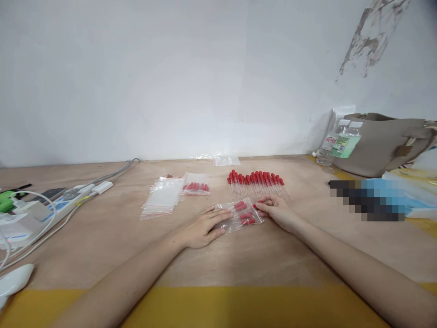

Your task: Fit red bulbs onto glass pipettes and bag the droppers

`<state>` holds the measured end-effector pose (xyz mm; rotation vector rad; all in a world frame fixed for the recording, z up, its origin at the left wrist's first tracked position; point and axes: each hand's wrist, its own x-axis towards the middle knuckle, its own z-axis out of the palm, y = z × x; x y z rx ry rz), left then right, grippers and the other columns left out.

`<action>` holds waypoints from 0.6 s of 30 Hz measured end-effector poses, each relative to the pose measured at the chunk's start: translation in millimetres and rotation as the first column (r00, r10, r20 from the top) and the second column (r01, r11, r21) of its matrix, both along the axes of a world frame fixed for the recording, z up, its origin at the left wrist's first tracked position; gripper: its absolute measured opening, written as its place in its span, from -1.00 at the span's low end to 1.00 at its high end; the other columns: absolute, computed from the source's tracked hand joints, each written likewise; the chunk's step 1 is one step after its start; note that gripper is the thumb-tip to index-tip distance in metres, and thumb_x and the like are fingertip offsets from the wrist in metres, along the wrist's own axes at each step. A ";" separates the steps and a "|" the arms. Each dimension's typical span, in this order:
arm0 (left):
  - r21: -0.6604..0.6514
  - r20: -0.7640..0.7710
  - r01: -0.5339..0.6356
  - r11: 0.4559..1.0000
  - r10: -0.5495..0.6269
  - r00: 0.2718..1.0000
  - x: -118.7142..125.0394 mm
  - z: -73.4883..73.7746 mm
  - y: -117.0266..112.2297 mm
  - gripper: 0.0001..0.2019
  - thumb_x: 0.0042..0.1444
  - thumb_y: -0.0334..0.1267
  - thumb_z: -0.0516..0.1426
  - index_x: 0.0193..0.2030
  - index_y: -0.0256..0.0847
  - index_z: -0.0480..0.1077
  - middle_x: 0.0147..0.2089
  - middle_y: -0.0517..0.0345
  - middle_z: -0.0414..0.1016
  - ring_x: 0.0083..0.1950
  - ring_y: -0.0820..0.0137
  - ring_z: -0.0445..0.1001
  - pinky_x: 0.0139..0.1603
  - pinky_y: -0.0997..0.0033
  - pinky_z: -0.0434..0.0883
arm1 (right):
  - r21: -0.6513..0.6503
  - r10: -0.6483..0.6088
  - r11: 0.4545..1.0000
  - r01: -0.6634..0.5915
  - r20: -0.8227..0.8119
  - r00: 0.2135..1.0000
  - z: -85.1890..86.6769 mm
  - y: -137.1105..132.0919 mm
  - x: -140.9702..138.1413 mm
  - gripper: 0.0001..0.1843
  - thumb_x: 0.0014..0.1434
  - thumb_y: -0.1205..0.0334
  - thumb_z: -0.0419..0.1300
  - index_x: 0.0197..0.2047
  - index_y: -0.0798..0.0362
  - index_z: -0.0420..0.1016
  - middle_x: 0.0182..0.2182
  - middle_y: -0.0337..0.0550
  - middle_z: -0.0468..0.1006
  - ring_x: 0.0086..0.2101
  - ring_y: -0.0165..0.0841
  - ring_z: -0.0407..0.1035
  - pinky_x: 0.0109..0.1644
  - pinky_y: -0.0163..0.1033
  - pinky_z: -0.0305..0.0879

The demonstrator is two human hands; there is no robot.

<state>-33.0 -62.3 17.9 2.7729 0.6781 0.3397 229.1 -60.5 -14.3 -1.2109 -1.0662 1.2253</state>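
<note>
A small clear zip bag [241, 215] with a few red-capped droppers inside lies on the wooden table [266, 259]. My left hand [205, 227] rests flat on the bag's left end, fingers stretched out over it. My right hand [277, 210] pinches the bag's right end, fingertips closed at a red cap. Just behind the hands, a row of several loose red-capped droppers [255, 180] lies on the table.
A stack of empty clear bags [161, 197] and a filled bag of droppers [195, 186] lie left of the row. Another clear bag [226, 160] lies by the wall. Power strip and cables [64, 200] at left. Two bottles [337, 141] and a grey handbag [385, 142] at right.
</note>
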 end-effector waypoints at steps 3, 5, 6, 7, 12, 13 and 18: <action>-0.001 0.008 0.002 1.000 -0.002 1.000 0.0 0.3 -0.2 -0.57 0.19 -0.17 -0.11 0.21 -0.01 -0.04 0.24 0.18 0.04 0.24 0.36 0.02 0.24 0.14 -0.11 | 0.023 0.000 1.000 -0.003 0.130 0.991 0.9 -0.6 -3.5 -0.73 -0.17 0.21 0.27 -0.46 0.08 0.23 -0.66 -0.30 0.39 -0.66 -0.50 0.27 -0.59 -0.38 0.23; -0.002 0.016 0.002 1.000 -0.002 1.000 0.1 0.0 0.0 -0.58 0.19 -0.18 -0.11 0.20 0.00 -0.02 0.24 0.18 0.04 0.24 0.35 0.02 0.24 0.13 -0.11 | 0.052 -0.018 0.999 0.007 0.204 0.979 0.4 -0.2 -5.1 -0.72 -0.20 0.16 0.28 -0.50 0.09 0.25 -0.70 -0.32 0.37 -0.67 -0.49 0.25 -0.61 -0.38 0.19; -0.001 0.016 0.001 1.000 -0.001 1.000 0.1 -0.2 0.1 -0.58 0.19 -0.17 -0.11 0.20 0.00 -0.02 0.24 0.18 0.04 0.24 0.35 0.02 0.24 0.13 -0.11 | 0.061 -0.021 0.998 0.007 0.238 0.971 0.0 0.1 -5.6 -0.72 -0.21 0.14 0.28 -0.52 0.09 0.26 -0.71 -0.32 0.36 -0.68 -0.49 0.24 -0.62 -0.37 0.17; 0.001 0.014 0.001 1.000 -0.001 1.000 0.1 -0.4 0.3 -0.58 0.19 -0.17 -0.11 0.20 -0.01 -0.02 0.24 0.18 0.04 0.24 0.35 0.01 0.24 0.13 -0.11 | 0.069 -0.022 0.998 0.004 0.270 0.963 -0.5 0.3 -6.1 -0.72 -0.22 0.12 0.28 -0.53 0.10 0.28 -0.71 -0.32 0.36 -0.68 -0.49 0.23 -0.62 -0.37 0.16; 0.012 0.006 0.002 1.000 -0.002 1.000 0.3 -0.7 0.3 -0.57 0.19 -0.17 -0.11 0.21 -0.01 -0.03 0.24 0.18 0.05 0.24 0.35 0.01 0.24 0.14 -0.09 | 0.088 0.138 0.981 -0.173 0.306 0.942 1.9 -2.3 -7.6 -0.73 -0.14 0.07 0.21 -0.45 0.12 0.41 -0.53 -0.20 0.49 -0.53 -0.42 0.35 -0.47 -0.33 0.26; 0.014 0.006 0.000 1.000 0.000 1.000 0.3 -0.6 0.2 -0.57 0.19 -0.18 -0.11 0.21 -0.01 -0.04 0.24 0.18 0.05 0.24 0.35 0.01 0.24 0.14 -0.09 | 0.086 0.191 0.971 -0.225 0.292 0.937 3.2 -3.2 -7.3 -0.73 -0.11 0.06 0.19 -0.44 0.12 0.42 -0.52 -0.22 0.49 -0.52 -0.43 0.35 -0.46 -0.34 0.26; 0.015 -0.018 -0.002 1.000 0.002 1.000 0.4 0.0 0.1 -0.57 0.19 -0.18 -0.12 0.21 0.00 -0.05 0.24 0.19 0.06 0.24 0.37 0.02 0.24 0.15 -0.10 | -0.018 0.272 0.961 -0.276 0.243 0.931 8.6 -3.8 -1.6 -0.69 -0.01 0.01 0.09 -0.38 0.11 0.37 -0.77 -0.40 0.26 -0.75 -0.55 0.14 -0.69 -0.45 0.06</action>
